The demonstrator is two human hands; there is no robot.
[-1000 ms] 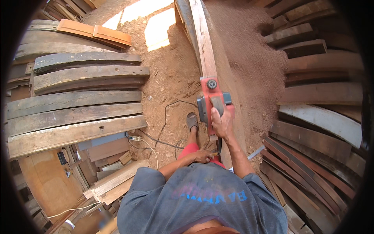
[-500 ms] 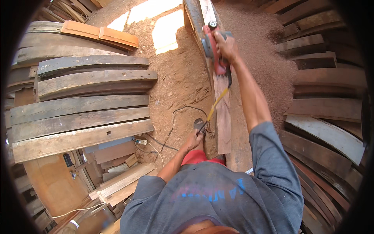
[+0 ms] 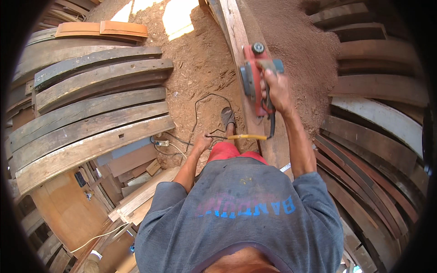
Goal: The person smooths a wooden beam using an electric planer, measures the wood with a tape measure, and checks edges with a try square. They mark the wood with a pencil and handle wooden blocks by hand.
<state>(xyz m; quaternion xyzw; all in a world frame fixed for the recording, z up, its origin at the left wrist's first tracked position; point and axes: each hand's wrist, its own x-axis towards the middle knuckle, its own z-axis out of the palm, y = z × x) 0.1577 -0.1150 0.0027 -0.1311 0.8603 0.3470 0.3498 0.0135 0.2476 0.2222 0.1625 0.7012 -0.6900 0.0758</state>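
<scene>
One plank (image 3: 234, 27), one red electric planer (image 3: 256, 91) held over it, one power cord (image 3: 272, 125), two hands in use.
One sawdust heap (image 3: 296, 59) is spread right of the plank; at least five long boards (image 3: 91, 152) are stacked at left, two orange panels (image 3: 124, 29) laid at their far end, and one white board (image 3: 378, 119) is set among dark timber at right. The planer is placed about mid-plank, partly past its right edge; contact with the wood cannot be told. Its handle is gripped by the right hand (image 3: 277, 93), fingers wrapped around. The cord, with one yellow stretch (image 3: 248, 136), is pinched in the left hand (image 3: 202, 142), closed, well left of the plank. One dark sandal (image 3: 226, 113) is worn on the one foot seen.
</scene>
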